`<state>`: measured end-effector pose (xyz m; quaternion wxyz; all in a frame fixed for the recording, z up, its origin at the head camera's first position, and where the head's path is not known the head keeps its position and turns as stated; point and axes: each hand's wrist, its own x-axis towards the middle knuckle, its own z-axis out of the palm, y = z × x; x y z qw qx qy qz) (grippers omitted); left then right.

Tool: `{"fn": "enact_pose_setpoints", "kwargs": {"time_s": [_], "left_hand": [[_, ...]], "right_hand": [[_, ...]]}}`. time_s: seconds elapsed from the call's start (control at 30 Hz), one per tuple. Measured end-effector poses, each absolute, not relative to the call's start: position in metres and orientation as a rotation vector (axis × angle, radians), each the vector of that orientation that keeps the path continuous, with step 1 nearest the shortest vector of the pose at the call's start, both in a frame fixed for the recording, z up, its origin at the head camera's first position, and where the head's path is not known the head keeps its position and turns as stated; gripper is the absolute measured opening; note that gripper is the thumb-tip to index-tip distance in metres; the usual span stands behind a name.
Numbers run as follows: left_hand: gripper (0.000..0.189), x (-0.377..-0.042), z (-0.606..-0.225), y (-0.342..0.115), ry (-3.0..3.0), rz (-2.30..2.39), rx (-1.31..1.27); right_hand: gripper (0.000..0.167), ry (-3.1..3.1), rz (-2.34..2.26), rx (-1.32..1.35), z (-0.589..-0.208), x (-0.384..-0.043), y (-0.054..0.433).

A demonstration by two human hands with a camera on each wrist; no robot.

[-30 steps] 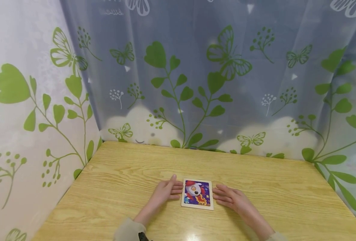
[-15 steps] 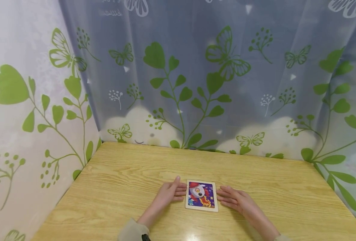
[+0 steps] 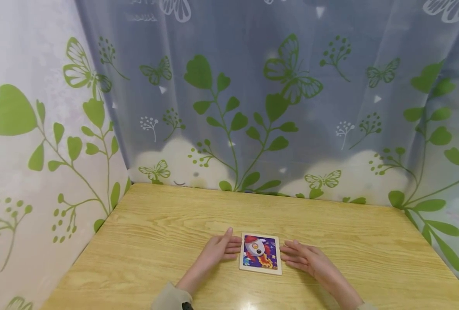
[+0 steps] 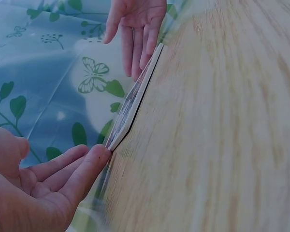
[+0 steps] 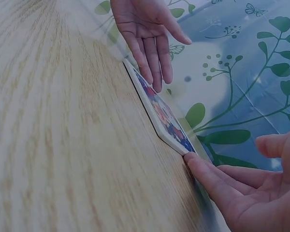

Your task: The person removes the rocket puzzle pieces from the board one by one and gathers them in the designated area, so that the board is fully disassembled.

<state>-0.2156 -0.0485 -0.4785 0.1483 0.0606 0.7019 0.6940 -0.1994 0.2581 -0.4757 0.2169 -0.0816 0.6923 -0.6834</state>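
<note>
A small square picture board (image 3: 260, 254) with a pale wooden border lies flat on the table. Its picture is a white and red rocket with flames on a purple ground; whether it is cut into pieces is too small to tell. At the board's left edge is my left hand (image 3: 216, 251), fingers extended and thumb raised. My right hand (image 3: 306, 257) faces it from the opposite side, fingers also extended. In the left wrist view, fingertips of my left hand (image 4: 53, 191) touch the board's edge (image 4: 135, 104). The right wrist view shows my right forefinger (image 5: 195, 162) against a corner.
The wood-grain table (image 3: 167, 219) reaches back to a blue-grey curtain (image 3: 237, 103) printed with green leaves and butterflies. A pale curtain (image 3: 51, 142) borders the left side, and more printed cloth (image 3: 458, 181) hangs on the right.
Between one second and half a second ago the board and both hands shifted a little to the right together. Since then they have stayed nearly still.
</note>
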Motion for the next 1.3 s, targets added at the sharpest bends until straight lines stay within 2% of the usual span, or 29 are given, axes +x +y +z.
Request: {"fn": "enact_pose_setpoints", "kwargs": {"time_s": [0.53, 0.77, 0.9, 1.03, 1.3], "left_hand": [[0.065, -0.215, -0.479, -0.048, 2.020, 1.984, 0.157], [0.064, -0.215, -0.479, -0.048, 2.025, 1.979, 0.155], [0.063, -0.216, -0.478, -0.048, 2.022, 1.976, 0.150], [0.064, -0.216, -0.475, -0.051, 2.025, 1.979, 0.162], [0.062, -0.218, -0.470, -0.056, 2.061, 1.980, 0.199]], "right_hand": [[0.070, 1.929, -1.892, -0.223, -0.472, -0.198, 0.259], [0.066, 2.197, -1.839, -0.202, -0.461, -0.195, 0.248], [0.053, 2.436, -1.690, -0.312, -0.455, -0.193, 0.236], [0.045, 2.716, -1.346, -0.480, -0.453, -0.191, 0.224], [0.053, 2.884, -0.791, -0.797, -0.452, -0.191, 0.207]]}}
